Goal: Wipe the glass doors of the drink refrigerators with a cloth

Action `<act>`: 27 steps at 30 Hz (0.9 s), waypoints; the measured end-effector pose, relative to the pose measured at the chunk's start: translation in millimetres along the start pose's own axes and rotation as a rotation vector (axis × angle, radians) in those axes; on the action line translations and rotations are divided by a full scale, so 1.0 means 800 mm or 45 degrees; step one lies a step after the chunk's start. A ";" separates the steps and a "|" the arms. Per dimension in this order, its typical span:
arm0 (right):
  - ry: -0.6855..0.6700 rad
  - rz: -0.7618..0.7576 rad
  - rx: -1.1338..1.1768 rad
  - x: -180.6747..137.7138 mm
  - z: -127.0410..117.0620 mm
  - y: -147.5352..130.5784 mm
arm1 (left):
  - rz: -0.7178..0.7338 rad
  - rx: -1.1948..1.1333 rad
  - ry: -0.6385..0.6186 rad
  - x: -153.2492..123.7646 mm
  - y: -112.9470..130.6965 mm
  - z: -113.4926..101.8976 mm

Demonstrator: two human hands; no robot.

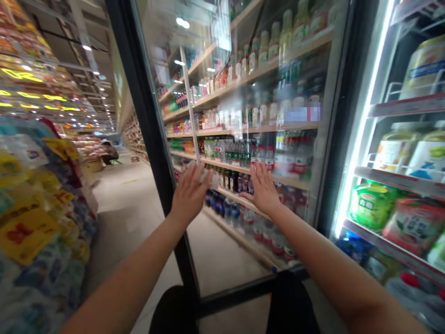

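Observation:
Both hands are raised in front of a black-framed glass door (212,283) that stands swung out from a lit fridge. My left hand (189,192), fingers spread, is over the left part of the pane near the black frame. Over the middle of the pane is my right hand (264,190), its fingers stretched upward and thumb out to the left. Whether the palms touch the glass, I cannot tell. Neither hand holds anything. Shelves of bottles (236,150) show in the glass behind the hands.
On the right, lit fridge shelves (382,178) carry bottles, a green pouch (371,206) and a red pouch (413,222). A display of yellow and blue packages (34,208) rises on the left. Farther down the aisle floor (121,190) a person (109,152) is seated.

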State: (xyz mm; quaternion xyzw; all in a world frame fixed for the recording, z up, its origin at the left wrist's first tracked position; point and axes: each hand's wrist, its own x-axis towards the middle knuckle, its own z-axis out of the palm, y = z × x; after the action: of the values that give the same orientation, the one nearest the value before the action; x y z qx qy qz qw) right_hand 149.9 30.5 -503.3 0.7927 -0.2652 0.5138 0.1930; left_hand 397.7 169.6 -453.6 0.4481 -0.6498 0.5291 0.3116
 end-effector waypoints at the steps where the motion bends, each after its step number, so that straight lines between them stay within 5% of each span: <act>1: -0.022 -0.009 -0.003 -0.003 -0.001 0.001 | -0.071 0.015 0.097 0.017 -0.011 -0.005; 4: -0.066 0.005 0.008 -0.003 -0.006 -0.003 | -0.220 0.047 0.182 0.066 -0.038 -0.011; 7: -0.099 0.029 0.014 0.001 -0.010 -0.005 | -0.270 0.051 0.169 0.060 -0.029 0.002; 14: -0.219 0.053 -0.023 0.003 -0.013 -0.001 | -0.042 0.010 0.003 -0.162 0.116 0.021; 17: -0.313 0.091 -0.062 0.006 -0.016 -0.004 | -0.110 0.027 0.026 -0.206 0.136 0.020; 19: -0.339 0.113 -0.084 0.007 -0.016 -0.007 | -0.164 0.028 0.071 -0.189 0.118 0.022; 25: -0.346 0.134 -0.123 0.009 -0.014 -0.009 | -0.367 0.042 0.195 -0.032 0.008 0.030; 27: -0.355 0.138 -0.122 0.009 -0.014 -0.009 | -0.406 0.048 0.183 -0.006 -0.006 0.030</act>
State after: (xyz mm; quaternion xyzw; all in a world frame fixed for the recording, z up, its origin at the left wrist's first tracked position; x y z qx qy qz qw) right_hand 148.3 41.0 -492.5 0.8309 -0.3560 0.3951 0.1637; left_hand 405.8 147.2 -462.1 0.5123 -0.5366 0.5158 0.4285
